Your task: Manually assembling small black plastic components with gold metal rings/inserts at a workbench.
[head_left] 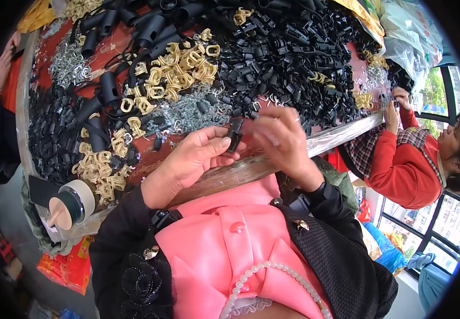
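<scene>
My left hand (187,159) pinches a small black plastic clip (235,135) between thumb and fingers, just above the near wooden edge of the work table. To the right of the clip, my right hand (289,142) is raised with its fingers curled toward it. Motion smears its fingertips, so what they hold, if anything, cannot be made out. Beyond my hands lies a heap of small silvery metal pieces (187,114). Beige plastic loops (179,72) are piled behind that, and a broad mound of black plastic parts (299,48) fills the back right.
A wooden rim (230,179) edges the red tabletop. At the near left corner stands a lidded cup (83,199). Black tubes (107,87) and metal hooks (70,66) lie far left. Another person in red (411,175) works at right; a hand (1,72) shows at left.
</scene>
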